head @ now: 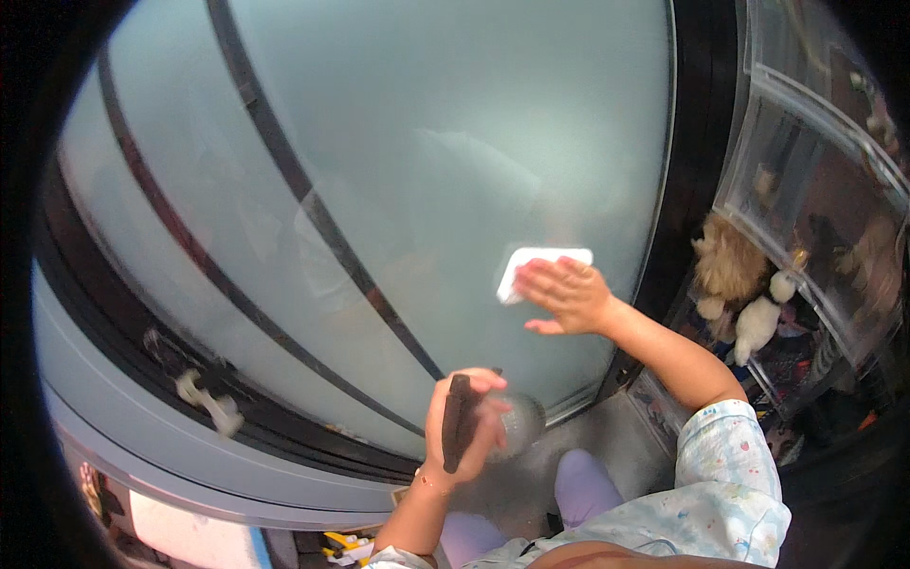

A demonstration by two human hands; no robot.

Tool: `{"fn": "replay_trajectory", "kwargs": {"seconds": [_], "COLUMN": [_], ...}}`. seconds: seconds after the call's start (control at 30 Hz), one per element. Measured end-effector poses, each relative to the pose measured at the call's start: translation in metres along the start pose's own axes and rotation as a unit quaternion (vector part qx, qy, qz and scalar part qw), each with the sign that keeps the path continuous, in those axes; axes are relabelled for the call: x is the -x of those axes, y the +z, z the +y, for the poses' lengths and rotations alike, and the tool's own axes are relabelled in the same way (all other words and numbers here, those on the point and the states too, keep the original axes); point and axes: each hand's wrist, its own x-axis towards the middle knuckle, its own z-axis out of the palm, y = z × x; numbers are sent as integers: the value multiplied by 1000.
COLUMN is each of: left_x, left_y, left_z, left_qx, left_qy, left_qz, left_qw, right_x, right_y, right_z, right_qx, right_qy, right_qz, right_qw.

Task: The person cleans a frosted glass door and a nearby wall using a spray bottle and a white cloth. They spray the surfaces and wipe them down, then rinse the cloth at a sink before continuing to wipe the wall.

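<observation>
A frosted glass panel (455,156) in dark frames stands before me. My right hand (565,295) lies with spread fingers on a white cloth or wipe (547,256), pressing it flat against the glass. Lower down and to the left, my left hand (473,419) has its fingers curled around a dark handle (457,427). A blurred, rounded, translucent thing (519,427) shows just beyond those fingers; whether it is joined to the handle, I cannot tell.
Clear plastic bins (796,142) holding plush toys (729,263) stand at the right. A dark door frame (693,142) runs beside them. At the lower left a grey curved ledge (213,476) passes below a blurred pale object (210,402) on the frame.
</observation>
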Motion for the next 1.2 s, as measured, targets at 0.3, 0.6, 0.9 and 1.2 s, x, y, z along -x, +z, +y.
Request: {"fn": "replay_trajectory", "kwargs": {"seconds": [0.3, 0.6, 0.9, 1.2], "left_x": [77, 96, 126, 116], "left_y": [2, -4, -5, -20], "left_z": [-54, -14, 4, 17], "left_qx": [40, 9, 8, -14], "left_qy": [-27, 24, 10, 69], "left_qz": [17, 97, 83, 140], "left_qw": [999, 995, 996, 988], "right_x": [-156, -141, -271, -243], "right_y": [-62, -23, -58, -5], "right_z": [161, -54, 72, -101], "right_qx": [-111, 90, -30, -65], "right_qy": [281, -167, 97, -127], "right_qz": [140, 105, 121, 139], "right_qw": [943, 976, 987, 980]}}
